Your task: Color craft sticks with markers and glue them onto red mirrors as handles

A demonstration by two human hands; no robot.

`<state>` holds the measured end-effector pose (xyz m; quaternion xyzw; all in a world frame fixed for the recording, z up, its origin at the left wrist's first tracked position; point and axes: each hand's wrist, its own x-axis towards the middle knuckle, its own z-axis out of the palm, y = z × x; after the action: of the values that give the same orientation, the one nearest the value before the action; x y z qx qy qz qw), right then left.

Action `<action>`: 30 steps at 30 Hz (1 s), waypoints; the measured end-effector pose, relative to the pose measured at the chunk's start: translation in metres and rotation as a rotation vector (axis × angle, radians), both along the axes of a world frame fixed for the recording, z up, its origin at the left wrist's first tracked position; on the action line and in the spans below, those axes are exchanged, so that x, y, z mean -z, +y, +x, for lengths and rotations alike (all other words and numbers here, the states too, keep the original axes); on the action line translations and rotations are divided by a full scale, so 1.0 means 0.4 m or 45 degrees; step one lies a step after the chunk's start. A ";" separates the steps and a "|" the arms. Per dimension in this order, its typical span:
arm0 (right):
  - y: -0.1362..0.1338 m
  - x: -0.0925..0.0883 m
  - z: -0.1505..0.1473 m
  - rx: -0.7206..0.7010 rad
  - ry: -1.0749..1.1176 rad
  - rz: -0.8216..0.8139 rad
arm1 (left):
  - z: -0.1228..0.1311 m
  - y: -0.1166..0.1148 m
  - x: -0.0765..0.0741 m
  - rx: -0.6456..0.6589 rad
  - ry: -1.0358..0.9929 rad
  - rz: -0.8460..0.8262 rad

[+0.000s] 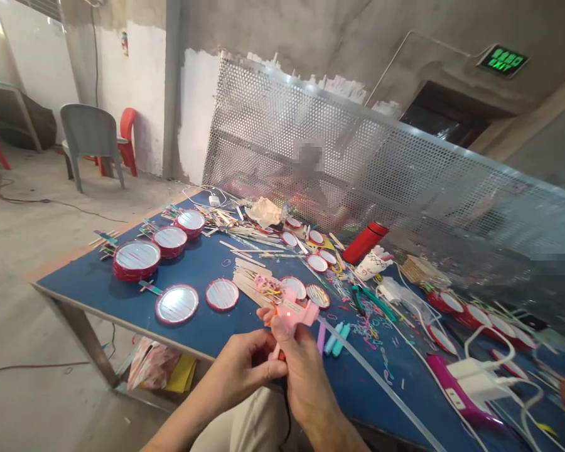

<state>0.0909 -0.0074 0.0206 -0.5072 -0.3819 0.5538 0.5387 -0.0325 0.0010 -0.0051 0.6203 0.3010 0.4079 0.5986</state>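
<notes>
A pink hot glue gun (297, 309) is held over the near edge of the blue table, its nozzle end pointing away to the left. My right hand (304, 361) is closed around its grip, thumb lying along the body. Against the lower grip, my left hand (252, 364) is closed with its fingers curled; the fingertips are partly hidden. From the gun's back end a long clear glue stick (381, 382) runs down to the right. Just beyond the gun lie flat wooden sticks (249, 282) and a red-rimmed white disc (223, 294).
Stacks of red-rimmed discs (136, 260) stand at the left of the table (193, 257). Behind are a red bottle (365, 242), a paper cup (373, 263), green-handled pliers (374, 303) and scattered rubber bands. A purple power strip (459, 395) with cables lies right. Perforated metal (381, 163) borders the back.
</notes>
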 end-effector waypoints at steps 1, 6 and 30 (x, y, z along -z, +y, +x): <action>0.002 0.001 -0.004 -0.001 -0.033 0.012 | -0.001 0.000 0.001 -0.010 0.017 0.014; 0.001 -0.006 0.057 -0.249 -0.171 0.153 | -0.004 0.002 0.017 -0.042 0.030 0.003; 0.078 0.021 0.259 -0.379 -1.675 0.446 | -0.013 -0.003 0.023 -0.136 -0.220 -0.097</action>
<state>0.1943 0.0238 0.0121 -0.5853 -0.7781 0.1298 0.1875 -0.0377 0.0000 -0.0141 0.5426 0.2963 0.4793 0.6229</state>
